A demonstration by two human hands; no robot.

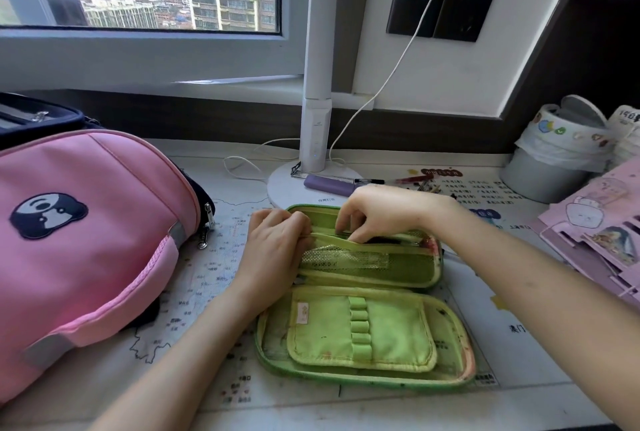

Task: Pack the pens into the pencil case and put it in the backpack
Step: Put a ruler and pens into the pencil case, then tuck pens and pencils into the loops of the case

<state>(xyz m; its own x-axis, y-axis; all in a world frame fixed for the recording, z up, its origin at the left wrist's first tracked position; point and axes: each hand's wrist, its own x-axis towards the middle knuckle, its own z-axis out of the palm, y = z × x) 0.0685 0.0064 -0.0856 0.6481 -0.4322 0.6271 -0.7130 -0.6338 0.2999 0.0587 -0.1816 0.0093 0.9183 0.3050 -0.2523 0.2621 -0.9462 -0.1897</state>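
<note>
Where the pencil case point(363, 333) lies: spread open in two green halves on the worktop point(519, 344), in the middle of the scene, just right of the backpack point(86, 240).
Left hand point(273, 254): at the left end of the case's far half, its fingers point(294, 223) curled together over the edge of the inner flap, gripping it.
Right hand point(381, 212): arched over the far half from the right, its fingers point(360, 233) bent, the tips down in the slot behind the mesh pocket point(346, 261); whether they pinch anything cannot be told.
Inside the slot: something dark shows just beside the right fingertips, too hidden to name.
Near half: flat and nearest the camera, its row of elastic loops unfilled, apart from both hands.
Backpack: pink, lying on its side at the left of the worktop, apart from the case.
Behind the hands: a purple pen point(329, 185) rests on the white lamp base point(311, 188); loose pens point(429, 185) lie to its right.
</note>
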